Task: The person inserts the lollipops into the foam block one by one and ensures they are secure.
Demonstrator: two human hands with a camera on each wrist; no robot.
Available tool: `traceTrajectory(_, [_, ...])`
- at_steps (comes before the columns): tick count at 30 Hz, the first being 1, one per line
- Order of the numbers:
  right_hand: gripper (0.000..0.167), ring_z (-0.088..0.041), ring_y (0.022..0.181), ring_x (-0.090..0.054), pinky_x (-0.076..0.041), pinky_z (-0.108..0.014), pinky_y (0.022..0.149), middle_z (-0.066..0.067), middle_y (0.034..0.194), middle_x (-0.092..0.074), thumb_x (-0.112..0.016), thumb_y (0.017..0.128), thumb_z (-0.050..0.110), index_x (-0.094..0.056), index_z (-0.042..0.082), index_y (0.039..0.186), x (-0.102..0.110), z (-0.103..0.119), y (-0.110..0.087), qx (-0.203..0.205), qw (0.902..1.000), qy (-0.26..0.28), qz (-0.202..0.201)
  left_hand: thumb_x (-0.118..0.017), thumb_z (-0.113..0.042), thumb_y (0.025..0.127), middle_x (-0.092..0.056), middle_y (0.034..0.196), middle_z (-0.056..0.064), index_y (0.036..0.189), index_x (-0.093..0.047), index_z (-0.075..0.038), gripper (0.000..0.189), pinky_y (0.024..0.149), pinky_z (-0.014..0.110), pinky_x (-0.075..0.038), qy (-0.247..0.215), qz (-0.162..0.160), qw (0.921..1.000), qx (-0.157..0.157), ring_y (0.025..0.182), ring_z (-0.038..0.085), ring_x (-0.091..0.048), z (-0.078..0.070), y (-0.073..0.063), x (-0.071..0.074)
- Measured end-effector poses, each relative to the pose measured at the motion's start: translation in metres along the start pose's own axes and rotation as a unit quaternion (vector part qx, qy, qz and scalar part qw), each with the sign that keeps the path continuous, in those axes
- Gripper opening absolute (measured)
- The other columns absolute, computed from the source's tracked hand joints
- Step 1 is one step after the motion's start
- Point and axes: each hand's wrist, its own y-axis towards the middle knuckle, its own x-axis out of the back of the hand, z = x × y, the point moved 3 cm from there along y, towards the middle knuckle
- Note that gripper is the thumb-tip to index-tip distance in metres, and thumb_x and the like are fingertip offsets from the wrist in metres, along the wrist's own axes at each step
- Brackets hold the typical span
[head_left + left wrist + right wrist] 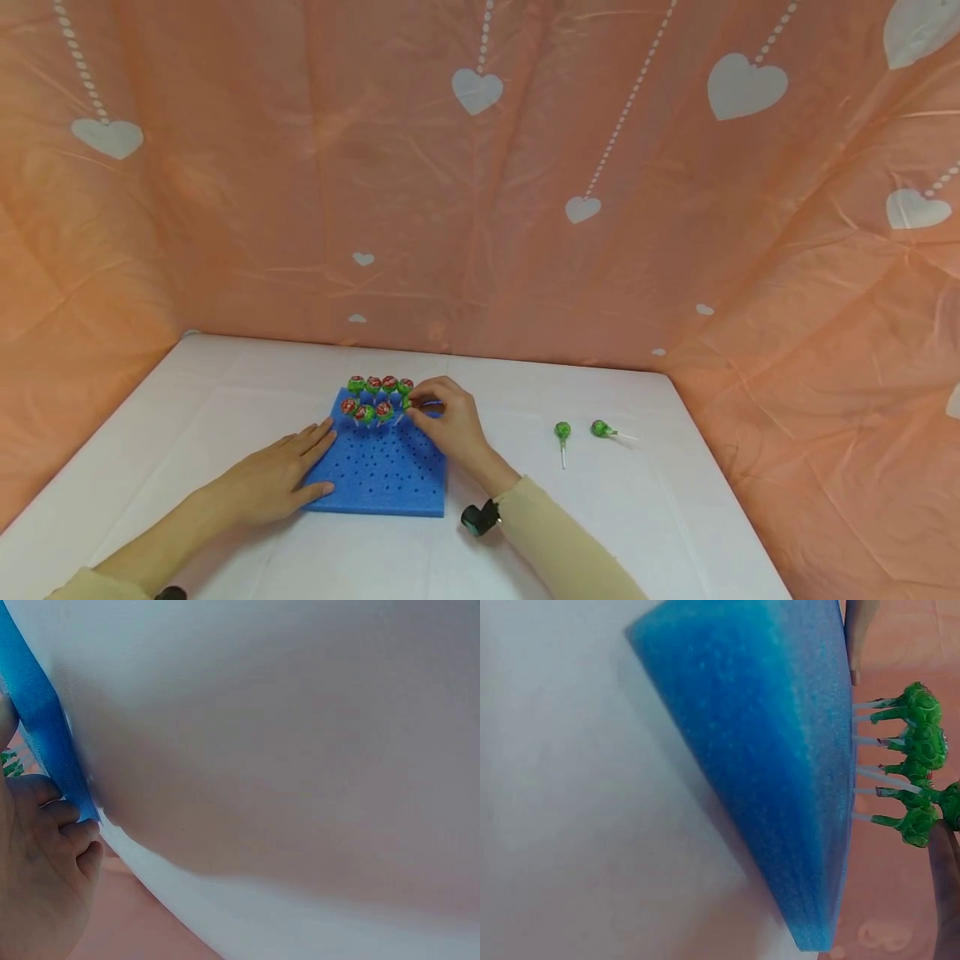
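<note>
A blue foam block with many small holes lies on the white table. Lollipops in green and red wrappers stand in it by their sticks, in two rows near its far edge. My right hand pinches a lollipop by its head at the right end of the nearer row. Its white stick slants down to the foam, seen side-on in the right wrist view beside the other green wrappers. My left hand rests on the block's left edge, fingers spread and fairly straight; in the left wrist view its fingers touch the block's side.
To the right of the block lie two loose lollipops on the white tablecloth. An orange curtain with white hearts encloses the back and sides. A dark wrist camera sits by the right cuff.
</note>
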Motion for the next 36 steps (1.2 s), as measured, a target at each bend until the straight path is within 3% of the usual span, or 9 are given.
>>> traceTrajectory(12, [0.016,-0.02,0.098,-0.073,-0.061,-0.022,0.084,-0.01,0.112,-0.067,-0.077,0.092,0.0,-0.075,0.001,0.108,-0.004,-0.001,0.0,0.01,0.9997,-0.017,0.013,-0.058,-0.055,0.102,-0.037,0.16,0.031,0.15,-0.047,0.01,0.081,0.115,0.063,-0.039,0.0,-0.001,1.0,0.0,0.144,0.052,-0.04,0.0,0.001,-0.001])
traceTrajectory(36, [0.018,-0.017,0.102,-0.073,-0.059,-0.017,0.083,-0.008,0.116,-0.069,-0.076,0.094,0.002,-0.076,0.004,0.112,-0.012,-0.003,-0.001,-0.014,0.9985,-0.037,0.038,-0.058,-0.053,0.103,-0.037,0.16,0.032,0.149,-0.048,0.011,0.079,0.115,0.064,-0.039,-0.002,-0.006,1.0,-0.007,0.144,0.052,-0.041,0.0,0.0,-0.002])
